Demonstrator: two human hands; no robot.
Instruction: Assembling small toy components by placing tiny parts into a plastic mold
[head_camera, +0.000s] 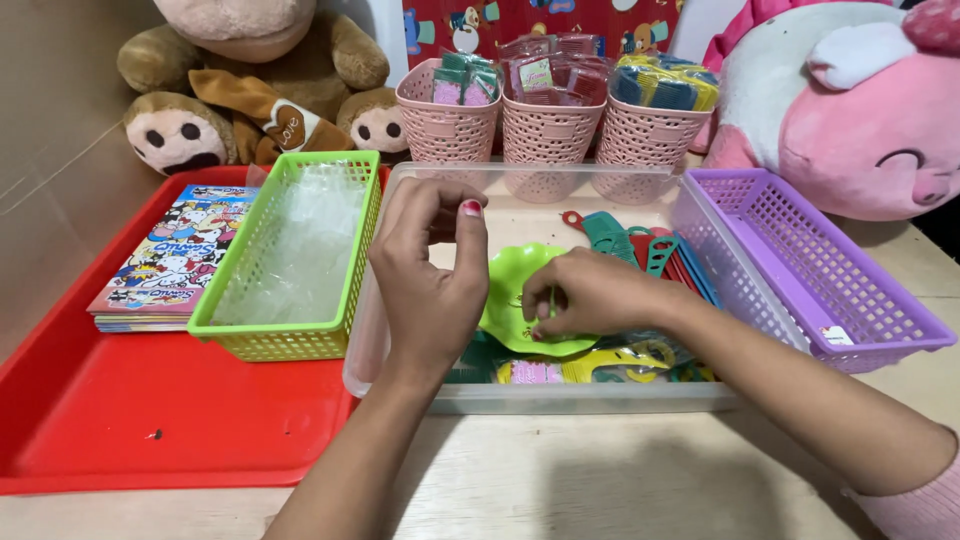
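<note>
A clear plastic bin (560, 398) sits in front of me with colourful combs (640, 250) and small packets inside. A lime-green flower-shaped dish (515, 290) lies in the bin. My right hand (595, 290) rests on the dish, thumb and forefinger pinched on something small and thin that I cannot make out. My left hand (430, 270) hovers above the bin's left part, fingers curled and thumb raised; it seems to hold nothing, though its palm side is hidden.
A green basket (285, 340) with clear plastic wrappers and a stack of booklets (170, 265) sit on a red tray (150, 420) at left. A purple basket (810, 270) stands at right. Three pink baskets (545, 130) of packets and plush toys (250, 90) line the back.
</note>
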